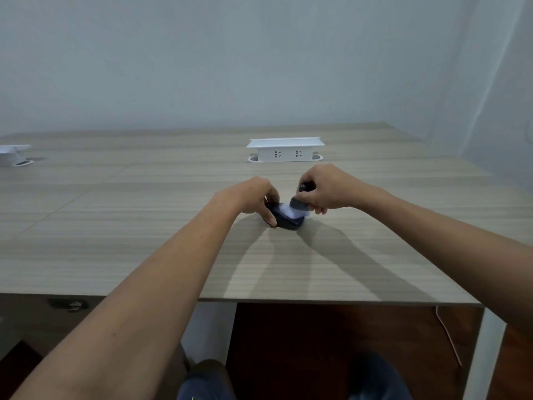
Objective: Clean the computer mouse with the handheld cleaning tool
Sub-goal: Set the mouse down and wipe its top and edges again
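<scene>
The dark computer mouse [284,219] sits mid-surface [144,241], the left hand [256,197] clamped on its 9 o'clock side. The right hand [323,187], at 2 o'clock, grips the handheld cleaning tool [300,204], which touches the mouse's top.

white socket box [285,151] on wooden desk [144,226]

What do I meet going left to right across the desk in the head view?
Second socket box at the left edge → left hand → computer mouse → cleaning tool → right hand.
</scene>
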Demonstrator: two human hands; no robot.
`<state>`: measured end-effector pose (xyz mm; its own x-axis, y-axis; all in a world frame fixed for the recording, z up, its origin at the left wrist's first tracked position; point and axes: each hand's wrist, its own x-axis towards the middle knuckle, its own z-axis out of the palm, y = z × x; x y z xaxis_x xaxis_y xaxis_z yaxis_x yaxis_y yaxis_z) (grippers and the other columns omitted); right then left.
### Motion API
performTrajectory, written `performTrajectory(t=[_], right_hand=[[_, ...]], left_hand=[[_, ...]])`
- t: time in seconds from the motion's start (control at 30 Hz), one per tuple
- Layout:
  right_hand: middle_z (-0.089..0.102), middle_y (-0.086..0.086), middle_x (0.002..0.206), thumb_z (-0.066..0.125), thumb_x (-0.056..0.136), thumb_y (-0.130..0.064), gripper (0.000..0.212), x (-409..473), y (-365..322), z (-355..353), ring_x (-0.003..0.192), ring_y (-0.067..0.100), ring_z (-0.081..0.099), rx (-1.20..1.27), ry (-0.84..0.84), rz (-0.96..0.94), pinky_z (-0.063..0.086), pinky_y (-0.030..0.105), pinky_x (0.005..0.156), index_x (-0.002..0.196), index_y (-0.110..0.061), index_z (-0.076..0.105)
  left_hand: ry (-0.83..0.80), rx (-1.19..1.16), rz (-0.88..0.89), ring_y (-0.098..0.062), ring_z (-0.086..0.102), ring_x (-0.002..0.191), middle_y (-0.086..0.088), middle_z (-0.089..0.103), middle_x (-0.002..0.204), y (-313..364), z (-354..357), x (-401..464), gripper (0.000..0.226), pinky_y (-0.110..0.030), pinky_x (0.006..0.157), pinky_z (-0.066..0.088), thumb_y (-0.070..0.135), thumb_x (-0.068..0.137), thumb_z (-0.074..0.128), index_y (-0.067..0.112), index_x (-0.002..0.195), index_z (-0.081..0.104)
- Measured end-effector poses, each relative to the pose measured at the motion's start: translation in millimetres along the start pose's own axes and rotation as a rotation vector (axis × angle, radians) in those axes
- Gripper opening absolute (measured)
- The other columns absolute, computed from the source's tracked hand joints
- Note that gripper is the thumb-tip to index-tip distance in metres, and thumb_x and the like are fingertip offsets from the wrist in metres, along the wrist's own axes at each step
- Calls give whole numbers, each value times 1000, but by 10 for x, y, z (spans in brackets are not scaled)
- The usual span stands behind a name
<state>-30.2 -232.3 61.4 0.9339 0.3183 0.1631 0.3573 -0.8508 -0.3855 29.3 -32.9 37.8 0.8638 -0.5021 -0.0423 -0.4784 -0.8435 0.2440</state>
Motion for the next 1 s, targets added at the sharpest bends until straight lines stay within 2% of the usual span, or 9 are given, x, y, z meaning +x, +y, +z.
performTrajectory(t=[0.1,0.23,0.37,0.43,0.57,0.7,0.8,0.87,1.0], right_hand=[[75,8,65,60,90,-16,18,-45,-44,-2,50,19,71,11,-44,-59,60,30,57,82,-3,71],[75,10,65,62,89,-15,18,-85,13,-73,49,19,70,-14,-100,-37,57,25,51,82,-3,72],[72,11,60,60,82,-12,16,-64,-62,-111,45,18,67,-122,-122,-27,58,30,52,77,-2,71],[71,12,59,60,81,-13,16,-40,-143,-79,45,19,67,-126,-86,-52,58,33,52,75,-3,71],[70,9,56,63,84,-16,16,-12,-188,11,35,7,59,-70,-9,-111,57,31,48,75,-4,70],[70,11,57,61,82,-12,14,-63,-28,-38,39,14,62,-117,-59,-42,60,33,51,74,-5,70],[71,11,58,65,82,-16,14,-112,84,-48,43,19,67,-171,-66,-4,58,30,49,74,-6,70],[71,12,60,65,81,-18,14,-118,100,-26,45,20,68,-169,-31,-13,56,29,46,73,-7,69],[69,10,59,62,84,-17,17,-93,39,45,38,12,63,-66,91,-66,57,33,46,74,-5,67]], left_hand=[[3,-14,-7,-21,69,101,6,69,93,1,2,-10,52,-36,88,56,28,65,94,14,111,74],[7,-19,-4,-21,68,101,6,68,93,3,3,-17,50,-33,84,55,28,66,93,13,110,74],[8,-21,-8,-22,69,102,5,68,93,6,3,-13,49,-33,85,54,28,66,93,13,109,74],[9,-20,-7,-22,69,101,5,68,92,10,5,-20,50,-34,86,55,27,66,93,13,110,74],[14,-37,-9,-21,70,99,3,72,97,-1,27,-25,51,-36,88,56,24,67,93,16,113,75],[19,-28,-14,-22,69,100,5,67,91,-6,33,-12,49,-34,85,55,27,66,93,13,109,74],[11,-11,-6,-22,68,99,8,65,88,0,27,6,47,-31,79,50,29,66,93,14,106,74],[9,-8,-9,-21,68,98,8,65,89,-1,26,8,47,-30,78,50,30,66,93,15,105,74],[14,-16,-13,-22,69,96,2,71,96,-17,40,4,47,-31,80,52,29,65,93,14,105,74]])
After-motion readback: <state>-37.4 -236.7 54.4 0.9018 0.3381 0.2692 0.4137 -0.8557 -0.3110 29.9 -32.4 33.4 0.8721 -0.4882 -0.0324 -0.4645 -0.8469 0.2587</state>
